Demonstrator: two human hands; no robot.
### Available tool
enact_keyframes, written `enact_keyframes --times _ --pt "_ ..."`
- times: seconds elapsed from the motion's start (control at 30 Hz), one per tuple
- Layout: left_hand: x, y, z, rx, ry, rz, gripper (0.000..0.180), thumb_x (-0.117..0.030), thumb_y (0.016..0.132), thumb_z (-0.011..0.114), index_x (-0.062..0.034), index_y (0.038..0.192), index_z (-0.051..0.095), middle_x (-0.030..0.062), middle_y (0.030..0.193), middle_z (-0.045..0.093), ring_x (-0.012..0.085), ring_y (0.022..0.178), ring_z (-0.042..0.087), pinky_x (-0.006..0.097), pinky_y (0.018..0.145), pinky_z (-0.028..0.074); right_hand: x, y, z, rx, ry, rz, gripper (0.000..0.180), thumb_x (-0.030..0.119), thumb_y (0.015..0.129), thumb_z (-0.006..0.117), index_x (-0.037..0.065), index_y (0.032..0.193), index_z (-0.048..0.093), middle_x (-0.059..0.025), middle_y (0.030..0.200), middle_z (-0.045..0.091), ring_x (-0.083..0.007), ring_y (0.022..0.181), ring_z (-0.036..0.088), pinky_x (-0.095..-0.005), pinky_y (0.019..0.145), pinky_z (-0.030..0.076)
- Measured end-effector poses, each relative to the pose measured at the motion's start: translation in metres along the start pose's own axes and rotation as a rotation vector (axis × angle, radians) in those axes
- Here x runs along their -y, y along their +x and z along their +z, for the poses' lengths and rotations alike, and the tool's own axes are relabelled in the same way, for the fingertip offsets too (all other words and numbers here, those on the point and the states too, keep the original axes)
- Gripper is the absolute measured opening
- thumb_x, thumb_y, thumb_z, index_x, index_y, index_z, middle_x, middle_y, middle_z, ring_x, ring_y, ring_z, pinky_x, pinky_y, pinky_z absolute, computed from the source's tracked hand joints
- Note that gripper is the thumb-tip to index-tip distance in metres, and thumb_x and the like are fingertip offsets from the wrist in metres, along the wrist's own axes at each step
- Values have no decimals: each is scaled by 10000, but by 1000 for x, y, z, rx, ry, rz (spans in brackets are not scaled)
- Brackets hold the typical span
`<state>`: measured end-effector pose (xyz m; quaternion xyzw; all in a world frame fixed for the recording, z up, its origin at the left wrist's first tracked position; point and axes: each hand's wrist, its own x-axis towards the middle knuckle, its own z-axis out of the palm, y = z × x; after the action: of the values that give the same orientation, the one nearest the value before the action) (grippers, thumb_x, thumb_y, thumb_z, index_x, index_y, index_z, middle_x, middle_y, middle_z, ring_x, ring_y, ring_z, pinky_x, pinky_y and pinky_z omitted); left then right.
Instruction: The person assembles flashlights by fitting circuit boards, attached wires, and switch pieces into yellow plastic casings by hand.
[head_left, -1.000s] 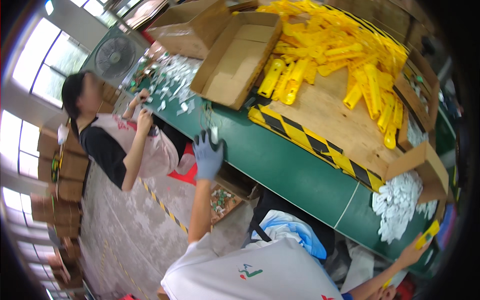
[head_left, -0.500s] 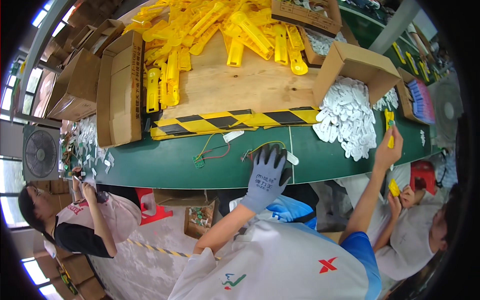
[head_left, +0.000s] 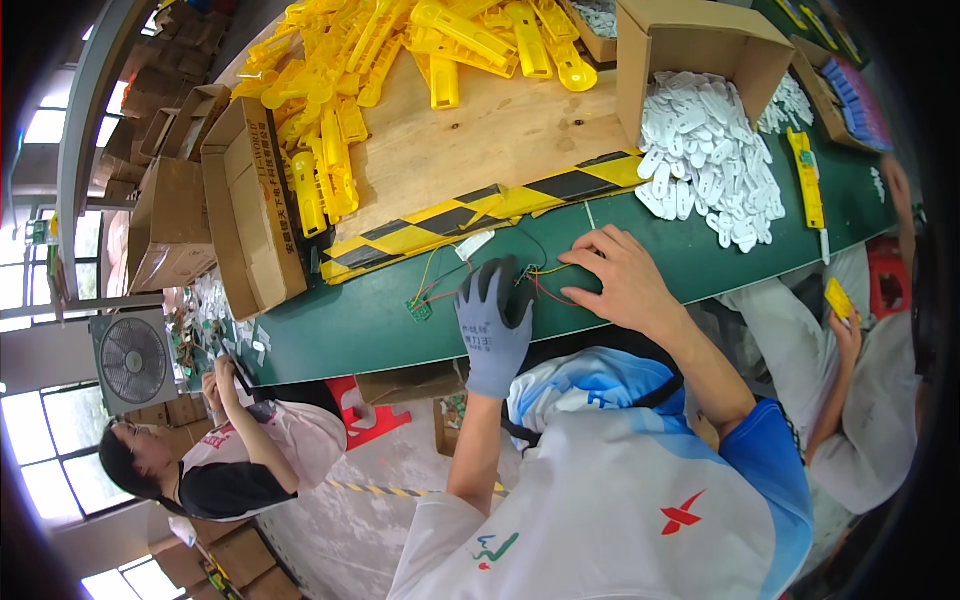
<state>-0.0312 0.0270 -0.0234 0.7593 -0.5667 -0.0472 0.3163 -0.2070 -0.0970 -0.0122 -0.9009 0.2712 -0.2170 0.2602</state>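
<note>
Thin red, yellow and green wires (head_left: 470,275) with a small green circuit board (head_left: 417,311) lie on the green desk (head_left: 330,335) edge. Left hand (head_left: 493,325), grey-gloved, rests flat on them, grasping nothing I can see; bare right hand (head_left: 622,280) presses fingertips down, open. Best to pin the board before teasing strands apart. Beyond: yellow-black striped edge (head_left: 480,208), yellow plastic parts (head_left: 400,50).

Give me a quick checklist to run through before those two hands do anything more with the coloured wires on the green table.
1. Left hand, in a grey glove, rests on the wires: ok.
2. Right hand, bare, is spread on the green table with fingertips at the wires: ok.
3. Small green circuit board lies free, left of the glove: ok.
4. Wires untangled: cannot tell, they cross and loop.
5. White plastic parts lie apart from both hands: ok.
6. A firm grip on any wire: cannot tell.
</note>
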Motion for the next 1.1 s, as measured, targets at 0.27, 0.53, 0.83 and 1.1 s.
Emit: enact_keyframes --times 0.27,0.53,0.83,1.1 --pt "22 -4 16 -77 -675 -329 312 43 784 680 -43 1073 600 130 1099 638 252 937 621 323 833 482 5 -13 7 -106 -18 -33 385 258 716 788 81 1036 670 -48 1016 596 -241 970 541 -372 853 431" --pt "3 14 11 -289 -997 -308 195 67 835 666 -46 902 522 111 1083 635 82 758 551 207 660 445 20 -17 2 -4 47 -33 333 150 779 705 130 1110 680 -41 836 598 -249 753 589 -359 715 460" --pt "2 52 -42 114 -444 45 453 -114 738 830 -47 1102 569 102 1035 683 192 917 639 310 807 498 9 -4 -60 15 404 -5 293 69 780 614 93 1058 703 -80 748 622 -251 599 604 -348 553 476" --pt "-11 68 -52 681 -76 155 686 -154 734 815 -51 1324 481 124 1020 677 237 946 659 345 831 518 16 57 -97 136 343 -270 174 124 697 605 76 833 703 -84 750 682 -290 687 651 -371 630 500"
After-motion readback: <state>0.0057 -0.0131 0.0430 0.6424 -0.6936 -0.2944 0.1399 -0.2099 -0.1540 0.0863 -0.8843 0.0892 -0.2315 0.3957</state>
